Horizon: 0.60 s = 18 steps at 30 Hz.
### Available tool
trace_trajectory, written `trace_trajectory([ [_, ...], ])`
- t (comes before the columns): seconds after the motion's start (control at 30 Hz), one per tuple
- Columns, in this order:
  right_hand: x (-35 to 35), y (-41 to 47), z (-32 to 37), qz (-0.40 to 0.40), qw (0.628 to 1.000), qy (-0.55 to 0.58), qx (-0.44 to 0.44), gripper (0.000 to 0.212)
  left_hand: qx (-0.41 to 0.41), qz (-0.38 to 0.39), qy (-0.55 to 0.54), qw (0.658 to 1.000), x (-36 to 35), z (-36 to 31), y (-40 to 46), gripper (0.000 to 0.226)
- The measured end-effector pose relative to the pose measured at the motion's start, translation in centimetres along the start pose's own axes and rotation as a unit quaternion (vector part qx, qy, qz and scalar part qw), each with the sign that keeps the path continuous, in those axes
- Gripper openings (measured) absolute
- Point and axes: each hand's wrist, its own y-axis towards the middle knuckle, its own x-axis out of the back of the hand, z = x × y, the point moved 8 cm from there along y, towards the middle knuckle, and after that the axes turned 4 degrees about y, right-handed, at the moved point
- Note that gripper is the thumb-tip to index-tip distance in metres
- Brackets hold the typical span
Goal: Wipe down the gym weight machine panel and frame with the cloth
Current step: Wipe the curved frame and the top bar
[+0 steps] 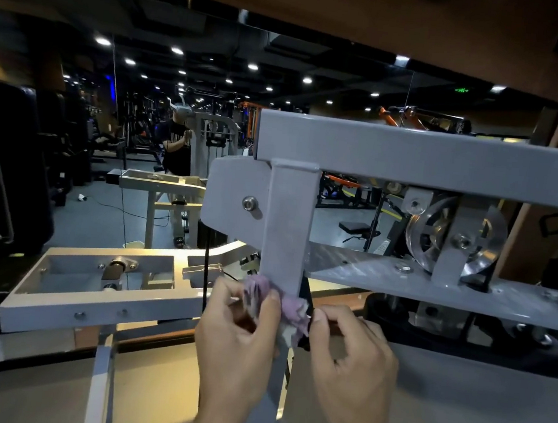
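Observation:
A grey metal weight machine frame fills the right side, with a wide top beam (pixel 414 153) and an upright post (pixel 287 233) under it. A pale purple cloth (pixel 290 307) is wrapped around the post's lower part. My left hand (pixel 240 338) grips the cloth on the left of the post, thumb pressed on its front. To the right of the post, my right hand (pixel 352 353) pinches the cloth's other end. A grey side plate (pixel 230 199) with a bolt sits left of the post.
A silver pulley wheel (pixel 440 235) and a lower grey shelf (pixel 435 283) lie right of the post. A thin black cable (pixel 205 272) hangs just left of my hands. A wall mirror (pixel 123 143) behind shows the machine's reflection, a person and gym equipment.

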Motion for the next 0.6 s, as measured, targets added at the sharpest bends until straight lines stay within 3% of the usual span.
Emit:
trace_trajectory([
  [0.23,0.3,0.1,0.1,-0.029,0.999,0.0,0.02,0.018,-0.148,0.021,-0.021,0.989,-1.9,-9.3,5.0,0.022],
  [0.47,0.4,0.1,0.0,-0.031,0.999,-0.009,0.03,0.022,-0.103,0.017,0.023,0.994,-0.8,-3.8,2.4,0.026],
  [0.6,0.7,0.1,0.4,-0.054,0.998,-0.013,0.039,0.023,-0.161,0.035,0.041,0.986,-1.8,-7.0,3.7,0.025],
])
